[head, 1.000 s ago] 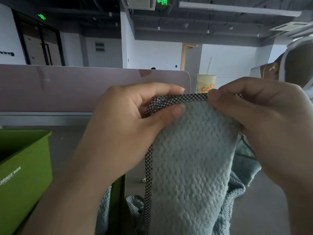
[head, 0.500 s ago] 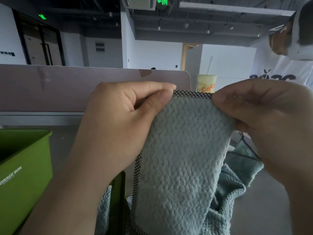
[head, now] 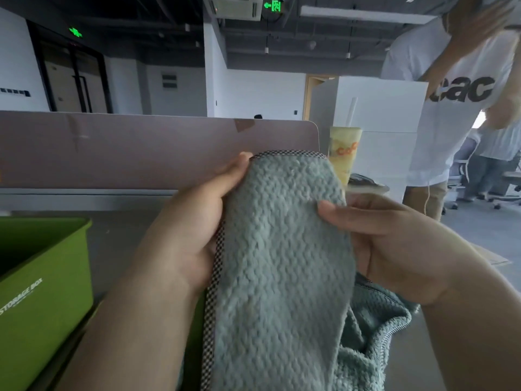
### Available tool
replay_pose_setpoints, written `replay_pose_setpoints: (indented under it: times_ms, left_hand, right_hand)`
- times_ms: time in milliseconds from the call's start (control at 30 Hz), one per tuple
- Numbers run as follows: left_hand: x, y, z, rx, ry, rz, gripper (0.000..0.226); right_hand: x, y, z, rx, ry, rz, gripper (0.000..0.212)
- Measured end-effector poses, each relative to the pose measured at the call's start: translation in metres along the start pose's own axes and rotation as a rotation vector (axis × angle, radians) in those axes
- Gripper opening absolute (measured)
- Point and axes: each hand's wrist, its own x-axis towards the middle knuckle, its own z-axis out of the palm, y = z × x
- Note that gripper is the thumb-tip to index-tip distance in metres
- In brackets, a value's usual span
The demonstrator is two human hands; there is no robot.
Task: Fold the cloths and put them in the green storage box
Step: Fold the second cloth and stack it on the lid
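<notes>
Hanging cloth [head: 282, 263] between left hand [head: 191, 230], right hand [head: 394, 249], apparently pinched.

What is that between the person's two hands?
In the head view, a blue-grey cloth with checked trim hangs there; the left hand grips its left edge, the right hand pinches its right edge.

Nubbly, matt terry cloth [head: 282, 263] with checked woven trim; smooth matt-plastic storage box [head: 42, 292].

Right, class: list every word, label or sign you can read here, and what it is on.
"STORAGE BOX": green storage box; smaller line beneath unreadable.
"CoC": drink cup, rest hidden.
"cac": white T-shirt, partly hidden.
Pictogram only, no words: green exit sign.
</notes>
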Motion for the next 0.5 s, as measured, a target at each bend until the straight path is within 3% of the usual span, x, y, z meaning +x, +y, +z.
replay_pose_setpoints:
  times_ms: [133, 200, 367, 500]
  left_hand:
    - [-0.004, -0.005, -0.005, -0.108, -0.213, -0.337, 0.063]
    - [-0.002, -0.012, -0.008, -0.157, -0.322, -0.408, 0.071]
    - [0.003, -0.018, -0.004, 0.062, -0.437, -0.336, 0.037]
    - [0.005, -0.021, 0.0, 0.14, -0.265, -0.242, 0.024]
  right_hand:
    - [0.004, -0.003, 0.002, 0.11, 0.161, -0.027, 0.031]
    - [0.003, -0.006, 0.001, 0.205, 0.255, -0.023, 0.023]
    - [0.008, -0.005, -0.01, 0.292, 0.329, -0.007, 0.029]
    - [0.011, -0.002, -0.013, 0.17, 0.223, -0.019, 0.047]
